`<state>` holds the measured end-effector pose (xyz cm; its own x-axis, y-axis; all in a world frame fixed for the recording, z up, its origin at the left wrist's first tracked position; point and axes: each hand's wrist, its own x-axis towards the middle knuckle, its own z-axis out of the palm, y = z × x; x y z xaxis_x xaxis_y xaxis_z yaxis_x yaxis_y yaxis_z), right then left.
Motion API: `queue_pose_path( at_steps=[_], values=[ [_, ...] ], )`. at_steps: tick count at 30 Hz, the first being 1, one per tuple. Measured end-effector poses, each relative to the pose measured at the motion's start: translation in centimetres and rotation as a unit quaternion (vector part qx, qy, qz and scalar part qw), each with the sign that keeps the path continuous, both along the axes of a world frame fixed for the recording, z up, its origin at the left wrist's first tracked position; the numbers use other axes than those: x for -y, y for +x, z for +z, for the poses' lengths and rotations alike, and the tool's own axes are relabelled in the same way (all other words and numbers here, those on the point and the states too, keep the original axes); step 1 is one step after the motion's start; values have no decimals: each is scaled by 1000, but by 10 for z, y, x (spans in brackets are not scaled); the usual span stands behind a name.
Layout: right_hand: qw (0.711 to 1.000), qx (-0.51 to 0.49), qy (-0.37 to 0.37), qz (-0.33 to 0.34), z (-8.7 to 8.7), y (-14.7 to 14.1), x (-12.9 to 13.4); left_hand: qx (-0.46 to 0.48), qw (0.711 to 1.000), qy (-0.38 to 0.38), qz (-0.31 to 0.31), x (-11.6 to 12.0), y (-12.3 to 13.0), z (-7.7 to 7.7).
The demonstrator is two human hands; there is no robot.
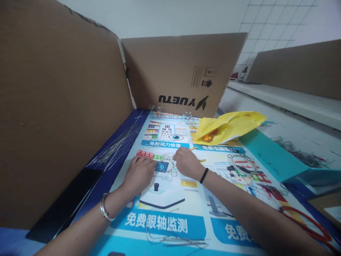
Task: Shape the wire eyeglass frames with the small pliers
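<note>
My left hand point(140, 175) and my right hand point(187, 163) face each other low over the printed poster point(195, 202). Between them lies a looped piece of thin wire point(172, 167), its curls reaching both sets of fingertips. The fingers of each hand are curled and pinched on the wire; the exact grip points are hidden behind the knuckles. Closer to me, more loose bent wire point(173, 239) rests on the poster. To the left lies a bundle of straight thin wires point(117, 147) on the dark blue surface.
Cardboard panels point(170, 71) stand behind and at left. A yellow bag point(231, 126) holds something orange. Small wire shapes point(188, 116) sit at the back. At right are a roll of thin wire point(243, 164), a turquoise box point(277, 156) and a red coil point(306, 224).
</note>
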<state>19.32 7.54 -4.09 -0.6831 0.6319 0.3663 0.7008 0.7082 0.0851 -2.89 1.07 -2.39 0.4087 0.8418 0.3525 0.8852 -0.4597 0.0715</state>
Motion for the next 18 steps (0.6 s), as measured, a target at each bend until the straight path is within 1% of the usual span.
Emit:
queue_pose_path(
  at_steps=[7,12,15,18],
  values=[
    [994,-94,-23,42,-4,6,-4,68,997,-17,-29,-6,-8,-11],
    [981,-178,-25,72,-2,7,-7,132,991,23,-24,-11,-13,-14],
    [980,-159,-41,117,5,5,-6,154,987,44,-31,-11,-13,-13],
    [984,-78,-75,139,11,2,-2,140,987,28,-70,-10,-11,-13]
  ],
)
